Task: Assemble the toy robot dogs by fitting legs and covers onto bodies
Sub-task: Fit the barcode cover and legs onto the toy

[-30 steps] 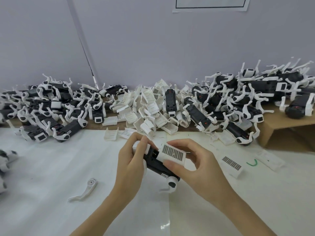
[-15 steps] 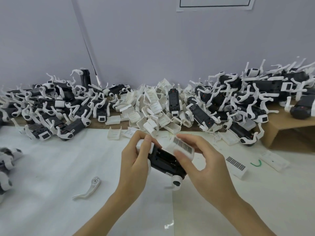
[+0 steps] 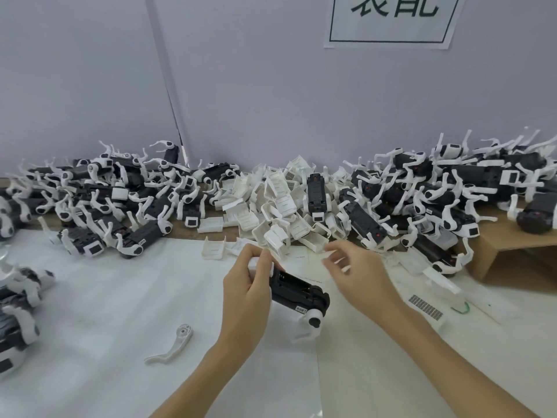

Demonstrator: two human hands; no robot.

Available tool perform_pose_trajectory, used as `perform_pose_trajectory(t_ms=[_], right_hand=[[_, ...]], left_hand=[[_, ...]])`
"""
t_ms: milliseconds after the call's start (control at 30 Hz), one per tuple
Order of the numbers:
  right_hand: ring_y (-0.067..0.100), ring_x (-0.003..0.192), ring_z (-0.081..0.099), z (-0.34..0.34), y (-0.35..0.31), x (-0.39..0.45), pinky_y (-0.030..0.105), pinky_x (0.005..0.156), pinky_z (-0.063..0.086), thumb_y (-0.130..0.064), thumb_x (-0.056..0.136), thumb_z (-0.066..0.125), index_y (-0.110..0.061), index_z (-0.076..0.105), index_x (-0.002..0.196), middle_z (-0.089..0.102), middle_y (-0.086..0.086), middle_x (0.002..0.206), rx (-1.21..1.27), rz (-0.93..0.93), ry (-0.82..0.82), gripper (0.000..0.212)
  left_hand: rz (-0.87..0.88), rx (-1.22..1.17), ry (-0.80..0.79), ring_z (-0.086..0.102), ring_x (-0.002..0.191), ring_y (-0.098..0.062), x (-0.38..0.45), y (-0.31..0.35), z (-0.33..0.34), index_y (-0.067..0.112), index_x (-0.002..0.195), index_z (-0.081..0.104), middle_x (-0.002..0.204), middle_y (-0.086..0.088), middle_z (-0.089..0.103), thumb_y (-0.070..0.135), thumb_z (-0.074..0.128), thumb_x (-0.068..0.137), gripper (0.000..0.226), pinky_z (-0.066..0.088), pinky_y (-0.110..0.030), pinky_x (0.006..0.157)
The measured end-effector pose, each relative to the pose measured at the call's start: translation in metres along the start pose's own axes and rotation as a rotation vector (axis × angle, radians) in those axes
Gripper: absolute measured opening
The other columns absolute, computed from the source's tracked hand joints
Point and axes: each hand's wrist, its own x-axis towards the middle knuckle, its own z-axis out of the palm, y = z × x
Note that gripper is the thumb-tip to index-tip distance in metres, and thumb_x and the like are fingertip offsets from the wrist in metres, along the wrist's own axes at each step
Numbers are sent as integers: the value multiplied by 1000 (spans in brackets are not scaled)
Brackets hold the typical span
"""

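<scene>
I count one black toy body [image 3: 297, 289] in my left hand [image 3: 247, 300], held above the middle of the desk [image 3: 90, 312], fingers curled round its far end, with one white leg [image 3: 312, 322] fitted at its near end. My right hand [image 3: 358, 276] hovers just beside it toward the right, fingers apart and loosely bent; it is blurred, and I cannot tell whether it holds anything. One loose leg [image 3: 171, 346] lies on the desk nearer the left. One cover with a barcode label [image 3: 426, 307] lies toward the right edge. Along the back edge sit three heaps: bodies with legs at left [image 3: 99, 191], white covers in the middle [image 3: 271, 206], more bodies at right [image 3: 437, 191], too many to count.
</scene>
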Motion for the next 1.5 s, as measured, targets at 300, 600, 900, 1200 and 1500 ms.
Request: perform_pose_trajectory(t_ms=[300,600,900,1200,1500], right_hand=[[16,86,69,70,-36,63,34,80,56,-38,94,71,-13,76,95,75,-3,86,10,87,-156,25],[14,80,66,16,-21,26,24,73,55,-25,104,63,0,75,99,73,10,91,726,282,-183,28],[18,75,62,-19,-19,-39,24,69,53,-22,88,72,-9,80,112,74,16,92,1095,229,-227,28],[6,84,66,-4,-25,-54,14,75,48,-25,102,63,-31,79,99,77,-14,97,570,143,-110,17],[2,113,65,-3,-30,-63,12,89,47,-44,101,57,-34,75,120,71,-25,113,479,-59,-94,28]], left_hand=[[-7,16,18,35,55,-22,5,0,-6,11,84,56,69,-33,54,42,51,96,34,33,-32,57],[4,44,23,40,59,-18,10,-7,-10,15,82,57,72,-31,53,41,51,98,32,34,-21,55],[63,83,-15,44,59,-17,2,-4,-4,15,83,58,68,-19,57,41,49,97,30,35,-21,55],[182,161,-90,50,62,-27,-7,1,0,14,88,59,70,-5,61,52,45,96,42,38,-29,55],[148,146,-85,52,55,-26,-5,-1,0,10,89,59,65,1,64,36,47,103,31,40,-27,55]])
